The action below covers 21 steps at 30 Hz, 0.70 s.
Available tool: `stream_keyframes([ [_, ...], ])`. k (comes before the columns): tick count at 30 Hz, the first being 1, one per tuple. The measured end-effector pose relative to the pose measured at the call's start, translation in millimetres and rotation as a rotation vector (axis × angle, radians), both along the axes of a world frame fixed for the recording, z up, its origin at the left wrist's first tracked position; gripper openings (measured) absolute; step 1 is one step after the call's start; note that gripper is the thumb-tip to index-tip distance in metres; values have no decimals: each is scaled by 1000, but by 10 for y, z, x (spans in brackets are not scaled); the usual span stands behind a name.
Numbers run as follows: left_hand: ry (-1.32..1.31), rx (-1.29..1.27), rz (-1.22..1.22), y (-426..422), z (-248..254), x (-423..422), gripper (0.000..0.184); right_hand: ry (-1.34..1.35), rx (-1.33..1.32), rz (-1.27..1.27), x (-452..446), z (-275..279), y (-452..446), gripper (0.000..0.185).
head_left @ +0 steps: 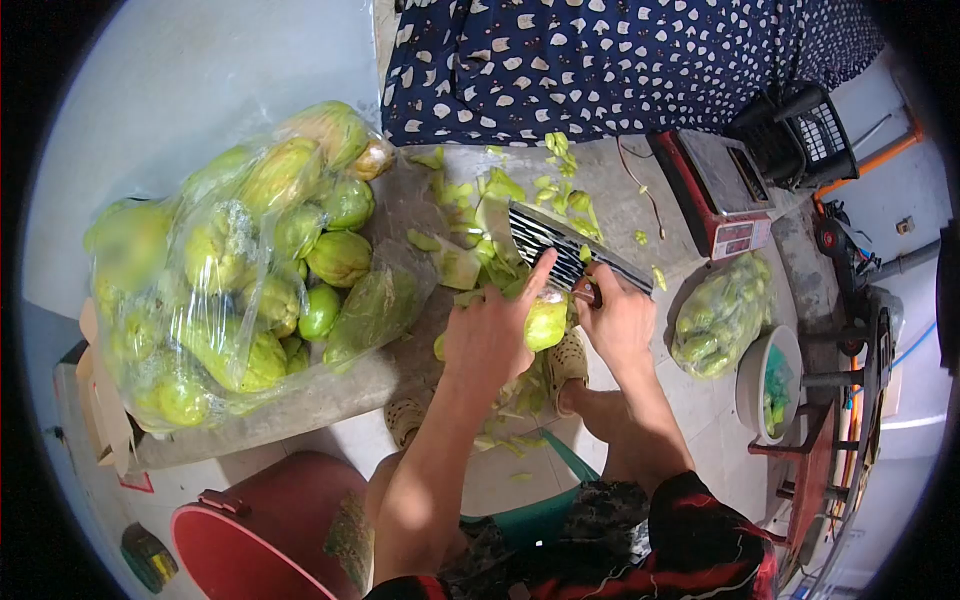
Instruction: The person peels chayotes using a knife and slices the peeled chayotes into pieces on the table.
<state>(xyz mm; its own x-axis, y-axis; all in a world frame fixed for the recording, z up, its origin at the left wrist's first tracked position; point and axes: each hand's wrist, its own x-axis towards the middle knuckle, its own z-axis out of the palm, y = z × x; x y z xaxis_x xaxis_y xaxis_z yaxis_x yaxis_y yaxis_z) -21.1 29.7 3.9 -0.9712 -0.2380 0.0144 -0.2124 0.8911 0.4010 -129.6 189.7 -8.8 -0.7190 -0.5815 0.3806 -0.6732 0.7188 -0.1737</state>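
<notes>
Clamping a half-hidden green fruit [547,324] in the left hand [490,335]; gripping a broad striped blade [565,238] in the right hand [620,312], by a handle [589,292] mostly covered. Cannot make out contact between blade and fruit. Beyond, can see peelings [558,150] at twelve o'clock, a partly blurred plastic bag [258,310] of fruit at nine, a red bin [290,510], cut off below, at eight.

Veg bag [225,290] L of peelings [580,203], scale [728,180] & basket [822,135] R.
</notes>
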Motion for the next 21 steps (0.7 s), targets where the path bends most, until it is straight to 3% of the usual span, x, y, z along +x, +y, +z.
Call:
stream_keyframes([
  [5,-9,48,5,-11,27,13,110,-148,0,-139,20,19,-45,39],
  [9,5,54,4,-29,11,24,109,-112,4,-81,8,-12,-36,42],
  [12,1,67,9,-29,19,25,108,-65,-24,-2,-11,-60,-18,52],
  [17,-5,57,12,-26,41,36,107,-166,112,-197,47,72,-118,76],
  [21,-30,77,11,-39,58,40,107,-197,36,-177,48,35,-107,74],
])
